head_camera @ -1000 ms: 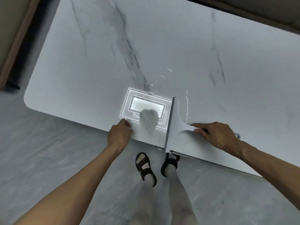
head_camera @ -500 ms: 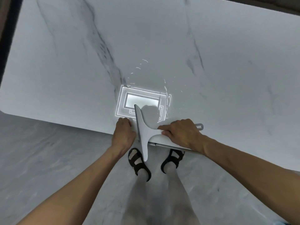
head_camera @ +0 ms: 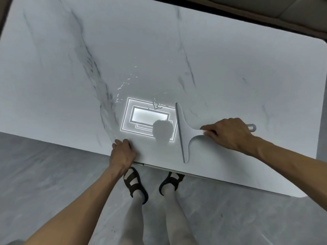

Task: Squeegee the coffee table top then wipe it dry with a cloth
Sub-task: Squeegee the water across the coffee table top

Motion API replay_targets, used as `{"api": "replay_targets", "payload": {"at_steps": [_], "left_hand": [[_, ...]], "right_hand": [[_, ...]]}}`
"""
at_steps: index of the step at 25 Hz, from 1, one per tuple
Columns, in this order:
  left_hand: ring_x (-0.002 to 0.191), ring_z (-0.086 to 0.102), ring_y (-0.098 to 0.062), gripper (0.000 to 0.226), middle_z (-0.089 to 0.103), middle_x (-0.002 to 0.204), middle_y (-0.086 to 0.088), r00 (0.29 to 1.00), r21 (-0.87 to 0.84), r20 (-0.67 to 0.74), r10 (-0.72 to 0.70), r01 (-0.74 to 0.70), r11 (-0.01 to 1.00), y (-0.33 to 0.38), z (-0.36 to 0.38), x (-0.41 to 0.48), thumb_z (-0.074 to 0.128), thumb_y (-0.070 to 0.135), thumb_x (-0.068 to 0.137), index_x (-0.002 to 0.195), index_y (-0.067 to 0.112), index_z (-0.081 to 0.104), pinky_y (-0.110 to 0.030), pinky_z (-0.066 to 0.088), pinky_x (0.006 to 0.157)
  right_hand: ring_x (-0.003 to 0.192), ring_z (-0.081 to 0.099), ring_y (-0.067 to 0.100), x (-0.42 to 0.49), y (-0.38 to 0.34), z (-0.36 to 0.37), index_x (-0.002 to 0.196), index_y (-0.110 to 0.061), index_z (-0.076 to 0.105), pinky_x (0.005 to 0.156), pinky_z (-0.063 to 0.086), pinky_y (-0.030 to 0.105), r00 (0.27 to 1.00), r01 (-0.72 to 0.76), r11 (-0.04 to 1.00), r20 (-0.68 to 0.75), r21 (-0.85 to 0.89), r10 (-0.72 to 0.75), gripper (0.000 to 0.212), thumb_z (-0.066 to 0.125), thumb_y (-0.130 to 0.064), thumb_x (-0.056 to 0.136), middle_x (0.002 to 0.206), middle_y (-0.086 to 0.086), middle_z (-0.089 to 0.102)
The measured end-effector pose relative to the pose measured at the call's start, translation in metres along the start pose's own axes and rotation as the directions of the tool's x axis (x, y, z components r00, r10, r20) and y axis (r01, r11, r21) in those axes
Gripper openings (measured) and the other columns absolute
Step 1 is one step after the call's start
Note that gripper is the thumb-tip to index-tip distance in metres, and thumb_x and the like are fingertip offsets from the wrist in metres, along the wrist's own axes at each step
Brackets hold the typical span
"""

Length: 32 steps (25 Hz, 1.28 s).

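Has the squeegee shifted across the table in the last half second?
Yes. The squeegee has slid right, away from the dark marble vein and the left hand; its blade no longer overhangs the table's near edge.

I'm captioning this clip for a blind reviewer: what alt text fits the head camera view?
Seen from above, a person's right hand grips the handle of a white squeegee whose blade lies on the grey-veined white coffee table top near its front edge. The left hand rests on that edge, and water droplets glint beyond a reflected rectangular light.
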<state>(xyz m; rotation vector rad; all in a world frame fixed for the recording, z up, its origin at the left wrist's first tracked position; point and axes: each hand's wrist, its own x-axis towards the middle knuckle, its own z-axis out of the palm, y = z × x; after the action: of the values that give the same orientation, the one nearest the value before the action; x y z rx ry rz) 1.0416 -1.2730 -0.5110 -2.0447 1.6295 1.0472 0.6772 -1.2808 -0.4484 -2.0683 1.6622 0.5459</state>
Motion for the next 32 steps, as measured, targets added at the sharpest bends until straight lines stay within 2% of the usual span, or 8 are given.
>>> {"api": "replay_targets", "payload": {"at_steps": [3,7,10,16,23,26,29,32], "left_hand": [[0.070,0.054,-0.024,0.007,0.057,0.080,-0.005,0.990,-0.107,-0.119,-0.075,0.063,0.992,-0.012,-0.005,-0.004,0.044,0.018,0.085,0.079,0.015,0.044,-0.033,0.039,0.058],[0.062,0.052,-0.018,0.021,0.055,0.068,0.004,0.948,-0.179,-0.266,-0.173,0.128,0.975,-0.038,-0.020,-0.002,0.040,0.029,0.091,0.073,0.019,0.045,-0.031,0.038,0.054],[0.059,0.049,-0.016,0.029,0.053,0.065,0.003,0.918,-0.242,-0.339,-0.207,0.127,0.962,-0.060,-0.035,0.003,0.041,0.033,0.091,0.066,0.018,0.045,-0.028,0.032,0.049],[0.060,0.047,-0.016,0.025,0.054,0.072,-0.003,0.933,-0.265,-0.293,-0.211,0.133,0.955,-0.076,-0.053,0.028,0.040,0.021,0.093,0.071,0.012,0.048,-0.030,0.030,0.051],[0.076,0.053,-0.024,0.028,0.057,0.080,0.000,0.973,-0.269,-0.223,-0.050,-0.012,0.963,-0.021,-0.064,0.051,0.037,0.021,0.097,0.083,0.008,0.058,-0.032,0.041,0.066],[0.073,0.056,-0.017,0.022,0.057,0.072,0.009,0.985,-0.292,-0.170,0.036,-0.085,0.953,-0.011,-0.074,0.060,0.049,0.015,0.091,0.072,0.023,0.055,-0.026,0.041,0.061],[0.075,0.061,-0.019,0.024,0.060,0.067,0.012,0.989,-0.291,-0.141,0.044,-0.084,0.953,-0.013,-0.090,0.065,0.055,0.011,0.084,0.067,0.028,0.057,-0.029,0.047,0.065],[0.078,0.065,-0.020,0.026,0.068,0.069,0.007,0.988,-0.346,-0.151,-0.026,-0.028,0.938,-0.030,-0.111,0.069,0.048,0.017,0.089,0.069,0.029,0.057,-0.032,0.050,0.067]], "right_hand": [[0.093,0.067,0.019,0.014,-0.046,0.003,0.130,-0.054,0.050,0.065,0.037,0.028,0.973,0.230,0.971,-0.007,0.058,-0.230,0.037,0.030,-0.055,0.098,0.106,-0.007,0.072],[0.096,0.066,0.023,0.069,-0.149,0.009,0.134,-0.045,0.052,0.067,0.031,0.027,0.861,0.500,0.861,0.051,0.097,-0.506,0.037,0.035,-0.048,0.101,0.109,0.001,0.072],[0.105,0.064,0.025,0.110,-0.203,0.003,0.135,-0.045,0.051,0.073,0.036,0.030,0.843,0.534,0.842,0.032,0.074,-0.537,0.038,0.036,-0.048,0.100,0.118,0.000,0.069],[0.107,0.062,0.024,0.158,-0.211,-0.013,0.127,-0.051,0.054,0.075,0.037,0.032,0.898,0.439,0.896,-0.009,0.065,-0.439,0.034,0.036,-0.051,0.098,0.117,-0.003,0.069],[0.099,0.065,0.023,0.132,-0.056,-0.033,0.125,-0.053,0.055,0.069,0.040,0.031,0.991,0.001,0.987,-0.131,0.162,0.021,0.034,0.034,-0.054,0.097,0.112,-0.010,0.071],[0.096,0.066,0.022,0.099,-0.001,-0.040,0.126,-0.053,0.054,0.066,0.035,0.029,0.977,-0.152,0.980,-0.127,0.131,0.169,0.037,0.031,-0.057,0.097,0.111,-0.012,0.072],[0.090,0.066,0.020,0.082,0.006,-0.059,0.123,-0.058,0.051,0.064,0.037,0.030,0.975,-0.195,0.976,-0.086,0.094,0.203,0.037,0.027,-0.060,0.096,0.105,-0.014,0.072],[0.094,0.066,0.019,0.098,-0.040,-0.082,0.124,-0.058,0.051,0.065,0.036,0.029,0.994,-0.082,0.992,-0.060,0.097,0.088,0.036,0.030,-0.060,0.095,0.106,-0.014,0.072]]}}
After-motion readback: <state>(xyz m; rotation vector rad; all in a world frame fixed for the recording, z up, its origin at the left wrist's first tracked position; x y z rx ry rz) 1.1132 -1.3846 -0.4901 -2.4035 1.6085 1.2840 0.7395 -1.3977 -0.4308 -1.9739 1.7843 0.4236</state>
